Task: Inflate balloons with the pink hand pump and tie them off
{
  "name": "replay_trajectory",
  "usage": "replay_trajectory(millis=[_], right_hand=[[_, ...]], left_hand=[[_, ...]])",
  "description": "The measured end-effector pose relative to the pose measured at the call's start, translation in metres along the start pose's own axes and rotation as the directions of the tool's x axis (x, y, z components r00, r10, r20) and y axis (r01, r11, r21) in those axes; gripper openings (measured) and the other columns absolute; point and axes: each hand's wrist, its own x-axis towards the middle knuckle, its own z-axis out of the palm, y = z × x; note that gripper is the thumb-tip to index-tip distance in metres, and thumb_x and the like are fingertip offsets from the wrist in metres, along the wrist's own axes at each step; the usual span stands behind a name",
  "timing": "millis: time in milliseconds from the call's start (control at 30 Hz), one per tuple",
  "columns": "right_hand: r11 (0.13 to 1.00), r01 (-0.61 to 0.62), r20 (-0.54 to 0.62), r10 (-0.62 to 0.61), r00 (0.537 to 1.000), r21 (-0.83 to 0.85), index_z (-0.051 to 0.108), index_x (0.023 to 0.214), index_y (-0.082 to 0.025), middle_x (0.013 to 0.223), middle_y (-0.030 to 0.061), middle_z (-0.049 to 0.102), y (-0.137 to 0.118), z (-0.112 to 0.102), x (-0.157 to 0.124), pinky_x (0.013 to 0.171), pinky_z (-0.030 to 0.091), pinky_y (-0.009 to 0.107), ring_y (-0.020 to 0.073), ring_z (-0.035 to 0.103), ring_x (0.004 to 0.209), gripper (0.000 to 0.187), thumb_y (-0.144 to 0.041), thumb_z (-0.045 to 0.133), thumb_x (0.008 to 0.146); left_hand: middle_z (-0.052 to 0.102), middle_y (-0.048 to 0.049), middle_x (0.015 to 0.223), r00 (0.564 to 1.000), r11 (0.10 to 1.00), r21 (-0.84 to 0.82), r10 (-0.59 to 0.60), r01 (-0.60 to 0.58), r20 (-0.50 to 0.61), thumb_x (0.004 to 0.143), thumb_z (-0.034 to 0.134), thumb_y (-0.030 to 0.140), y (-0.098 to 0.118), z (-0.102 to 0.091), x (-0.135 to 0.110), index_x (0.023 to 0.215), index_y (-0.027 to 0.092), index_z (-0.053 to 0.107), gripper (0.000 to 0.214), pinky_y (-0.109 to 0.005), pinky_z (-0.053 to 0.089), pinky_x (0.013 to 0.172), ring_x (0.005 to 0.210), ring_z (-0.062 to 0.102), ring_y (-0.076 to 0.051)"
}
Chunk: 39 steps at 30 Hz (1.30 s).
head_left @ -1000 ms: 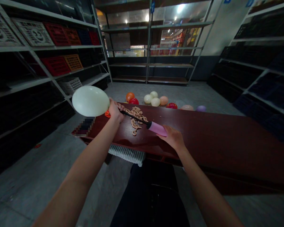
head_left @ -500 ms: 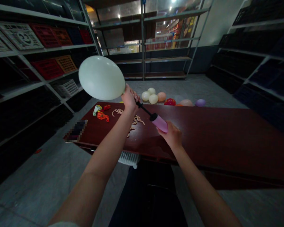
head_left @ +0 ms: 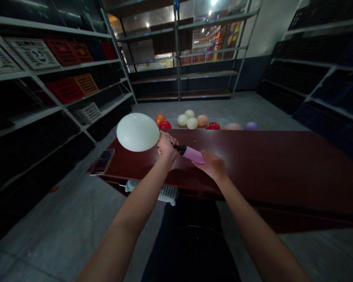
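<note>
A pale white balloon (head_left: 138,132), blown up, points left from my left hand (head_left: 167,144). That hand is closed around the balloon's neck and the black nozzle end of a hand pump. My right hand (head_left: 211,165) is wrapped round the pink barrel of the balloon pump (head_left: 194,154). The two hands are close together above the dark red table (head_left: 267,164), and the pump's black rod is mostly inside the barrel. The balloon's neck is hidden by my left fingers.
A blurred phone (head_left: 102,161) lies at the table's left corner. Beyond the far edge rest several blown-up balloons, among them white balloons (head_left: 191,123), an orange balloon (head_left: 160,119) and a purple balloon (head_left: 251,126). Shelves with crates (head_left: 63,51) stand at the left.
The pump has been pushed together, bringing my hands closer. My left hand and the balloon have come down and right; the balloon now covers the limp balloons on the table.
</note>
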Motion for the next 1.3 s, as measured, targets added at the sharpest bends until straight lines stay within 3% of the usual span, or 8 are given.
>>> replay_trajectory(millis=[167, 300, 433, 533, 700, 900, 1133, 1300], right_hand=[[0.994, 0.112, 0.067, -0.111, 0.992, -0.013, 0.067, 0.106, -0.021, 0.092, 0.0066, 0.076, -0.002, 0.001, -0.001, 0.066, 0.041, 0.030, 0.0223, 0.070, 0.081, 0.041, -0.056, 0.067, 0.086], [0.991, 0.136, 0.093, -0.136, 0.986, 0.007, 0.067, 0.105, -0.023, 0.096, 0.0062, 0.076, -0.005, -0.002, 0.000, 0.066, 0.042, 0.031, 0.0236, 0.070, 0.082, 0.039, -0.057, 0.066, 0.086], [0.992, 0.126, 0.130, -0.127, 0.983, 0.017, 0.067, 0.104, -0.023, 0.094, 0.0055, 0.076, -0.009, -0.004, 0.001, 0.065, 0.042, 0.031, 0.0238, 0.070, 0.080, 0.037, -0.056, 0.066, 0.086], [0.994, 0.101, 0.103, -0.105, 0.989, 0.038, 0.067, 0.107, -0.023, 0.095, 0.0053, 0.076, -0.006, -0.001, 0.001, 0.064, 0.043, 0.031, 0.0231, 0.070, 0.079, 0.040, -0.057, 0.063, 0.087], [0.998, 0.036, -0.031, -0.034, 0.999, 0.049, 0.067, 0.111, -0.017, 0.092, 0.0099, 0.077, 0.008, 0.005, 0.001, 0.063, 0.044, 0.031, 0.0239, 0.072, 0.075, 0.050, -0.062, 0.061, 0.088], [0.996, -0.045, -0.066, 0.050, 0.997, 0.081, 0.064, 0.111, -0.017, 0.089, 0.0107, 0.076, 0.013, 0.008, 0.001, 0.061, 0.045, 0.032, 0.0253, 0.071, 0.073, 0.055, -0.067, 0.055, 0.090], [0.991, -0.107, -0.060, 0.112, 0.992, 0.081, 0.064, 0.111, -0.016, 0.084, 0.0113, 0.074, 0.011, 0.008, 0.002, 0.058, 0.039, 0.030, 0.0251, 0.070, 0.071, 0.055, -0.066, 0.055, 0.090], [0.995, -0.097, -0.051, 0.098, 0.994, 0.030, 0.065, 0.108, -0.017, 0.085, 0.0097, 0.074, 0.009, 0.005, 0.003, 0.058, 0.035, 0.029, 0.0238, 0.069, 0.072, 0.050, -0.064, 0.058, 0.089]], left_hand=[[0.024, 0.0078, 0.042, 0.993, 0.997, -0.068, 0.033, -0.041, -0.114, 0.105, 0.040, 0.033, 0.041, -0.039, 0.004, 0.059, 0.020, 0.023, 0.051, -0.021, 0.023, 0.040, 0.033, 0.024, -0.006], [0.024, 0.0072, 0.041, 0.992, 0.994, -0.086, 0.052, -0.063, -0.118, 0.105, 0.039, 0.034, 0.081, -0.055, 0.010, 0.058, 0.020, 0.022, 0.052, -0.022, 0.021, 0.039, 0.033, 0.023, -0.006], [0.023, 0.0070, 0.040, 0.989, 0.991, -0.084, 0.098, -0.107, -0.110, 0.105, 0.039, 0.035, 0.111, -0.054, 0.015, 0.058, 0.020, 0.021, 0.053, -0.022, 0.021, 0.039, 0.032, 0.022, -0.007], [0.022, 0.0073, 0.040, 0.990, 0.989, -0.077, 0.123, -0.128, -0.062, 0.104, 0.044, 0.044, 0.117, -0.037, 0.013, 0.058, 0.020, 0.021, 0.056, -0.022, 0.021, 0.039, 0.032, 0.020, -0.007], [0.023, 0.0077, 0.041, 0.976, 0.978, -0.054, 0.205, -0.201, 0.069, 0.096, 0.054, 0.059, 0.106, 0.009, 0.002, 0.059, 0.021, 0.023, 0.061, -0.024, 0.020, 0.039, 0.034, 0.020, -0.006], [0.022, 0.0071, 0.045, 0.950, 0.970, -0.022, 0.243, -0.244, 0.198, 0.102, 0.045, 0.054, 0.077, 0.051, -0.005, 0.061, 0.022, 0.027, 0.055, -0.026, 0.020, 0.042, 0.037, 0.021, -0.007], [0.021, 0.0070, 0.047, 0.981, 0.994, 0.017, 0.106, -0.110, 0.160, 0.096, 0.056, 0.057, -0.008, 0.054, -0.013, 0.061, 0.022, 0.028, 0.057, -0.024, 0.023, 0.040, 0.034, 0.024, -0.007], [0.022, 0.0054, 0.041, 0.985, 0.998, 0.029, 0.053, -0.059, 0.165, 0.104, 0.042, 0.042, -0.025, 0.038, -0.009, 0.059, 0.023, 0.026, 0.052, -0.026, 0.020, 0.036, 0.032, 0.021, -0.009]])
